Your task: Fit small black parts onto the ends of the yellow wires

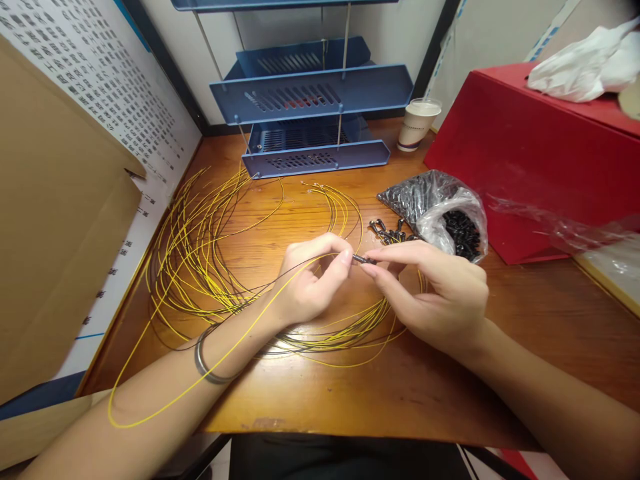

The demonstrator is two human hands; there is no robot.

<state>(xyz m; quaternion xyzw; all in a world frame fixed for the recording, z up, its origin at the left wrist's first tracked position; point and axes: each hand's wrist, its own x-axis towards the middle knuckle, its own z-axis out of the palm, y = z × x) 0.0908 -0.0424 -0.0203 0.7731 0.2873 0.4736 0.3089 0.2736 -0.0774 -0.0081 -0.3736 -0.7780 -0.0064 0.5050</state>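
Note:
My left hand (313, 280) pinches the ends of a yellow wire (240, 340) and a dark wire between thumb and fingers. My right hand (435, 293) pinches a small black connector piece (364, 259) that meets those wire ends between the two hands. The yellow wire runs back over my left wrist and loops past the desk's front edge. A big loose coil of yellow and dark wires (200, 267) lies on the wooden desk (400, 393) under and to the left of my hands.
A clear plastic bag of small black parts (445, 213) lies right of my hands, with several loose black pieces (387, 231) beside it. Behind stand a blue stacked paper tray (310, 100), a paper cup (417, 123) and a red box (540, 153). Cardboard (55, 220) leans at left.

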